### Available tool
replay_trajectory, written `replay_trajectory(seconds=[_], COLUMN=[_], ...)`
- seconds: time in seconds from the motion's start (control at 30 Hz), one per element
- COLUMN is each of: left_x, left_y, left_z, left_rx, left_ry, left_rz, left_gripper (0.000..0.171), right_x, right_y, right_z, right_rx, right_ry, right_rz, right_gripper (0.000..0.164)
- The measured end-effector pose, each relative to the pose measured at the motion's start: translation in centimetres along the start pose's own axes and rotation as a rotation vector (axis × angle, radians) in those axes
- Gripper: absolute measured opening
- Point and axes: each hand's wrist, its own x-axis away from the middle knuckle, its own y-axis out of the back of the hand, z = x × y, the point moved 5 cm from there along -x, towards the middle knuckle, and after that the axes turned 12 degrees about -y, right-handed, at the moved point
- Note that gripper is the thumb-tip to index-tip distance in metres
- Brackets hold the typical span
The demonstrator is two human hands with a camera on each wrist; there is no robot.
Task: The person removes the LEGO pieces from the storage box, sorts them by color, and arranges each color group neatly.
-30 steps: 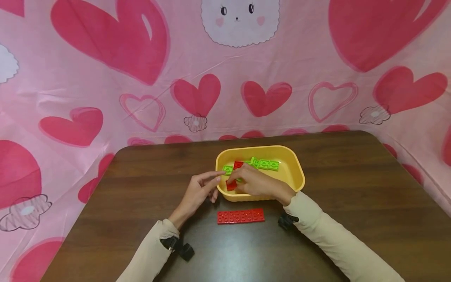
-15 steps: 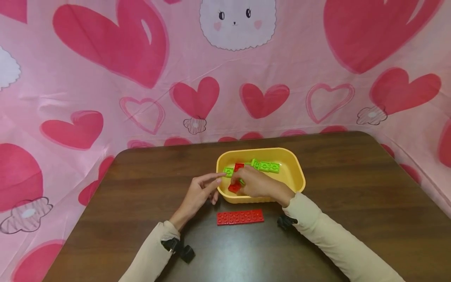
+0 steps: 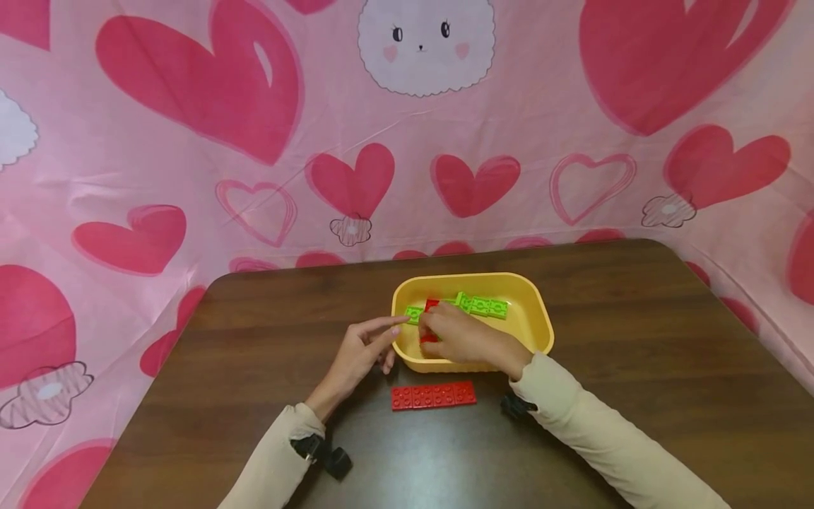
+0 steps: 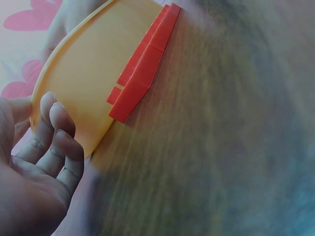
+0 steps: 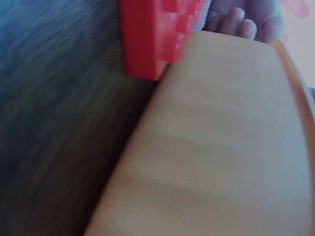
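In the head view, a yellow tub (image 3: 540,329) holds green building bricks (image 3: 486,306) and red ones. My right hand (image 3: 467,336) reaches inside, its fingers bent on a red building brick (image 3: 427,338) that they mostly cover. Another red brick (image 3: 432,304) lies partly hidden behind the knuckles. At the tub's left end, my left hand (image 3: 362,353) holds the rim, with index finger and thumb over it. The left wrist view shows that hand's other fingers (image 4: 69,152) curled outside the wall. A row of red building bricks (image 3: 434,396) lies in front of the tub.
Dark wooden table (image 3: 286,304) surrounds the tub. Behind it hangs a pink cloth (image 3: 413,120) printed with hearts. A black wrist strap with a small camera (image 3: 337,463) sits on the left sleeve. The red row stands close along the tub's near side.
Inside the tub, my right fingers have shifted the red brick slightly to the right and now cover more of it. My left hand stays at the rim. The head view has tilted a little.
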Motion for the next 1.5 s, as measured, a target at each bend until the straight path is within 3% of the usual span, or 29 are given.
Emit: replay_trajectory(seconds=[0.2, 0.43, 0.6, 0.73, 0.9, 1.0, 1.17, 1.37, 1.5], left_x=[0.1, 0.3, 0.3, 0.4, 0.5, 0.4, 0.3, -0.1, -0.2], left_y=[0.0, -0.2, -0.3, -0.2, 0.1, 0.2, 0.2, 0.0, -0.1], left_z=[0.1, 0.4, 0.4, 0.4, 0.5, 0.5, 0.5, 0.3, -0.7], left_rx=[0.001, -0.002, 0.003, -0.001, -0.017, -0.021, -0.024, -0.004, -0.001], left_ry=[-0.002, 0.000, 0.006, 0.007, 0.008, 0.011, 0.016, 0.020, 0.022], left_rz=[0.001, 0.016, 0.015, 0.011, 0.010, 0.010, 0.009, 0.015, 0.014], left_gripper=[0.031, 0.033, 0.034, 0.034, 0.032, 0.031, 0.031, 0.032, 0.031], right_x=[0.1, 0.6, 1.0, 1.1, 1.0, 0.7, 0.2, 0.4, 0.9], right_y=[0.1, 1.5, 3.1, 4.2, 4.6, 4.4, 3.6, 4.4, 4.6], right_z=[0.1, -0.9, -1.8, -2.7, -3.5, -3.9, -5.0, -5.6, -5.7], right_rx=[-0.047, -0.129, -0.282, -0.305, -0.278, -0.202, -0.092, -0.027, -0.002], right_ry=[0.064, 0.006, -0.036, -0.040, 0.018, 0.030, -0.030, -0.105, -0.113], right_rz=[-0.038, -0.126, -0.085, -0.053, 0.006, 0.015, 0.018, -0.063, -0.008], right_gripper=[0.006, 0.015, 0.018, 0.014, 0.011, 0.006, 0.004, 0.015, 0.023])
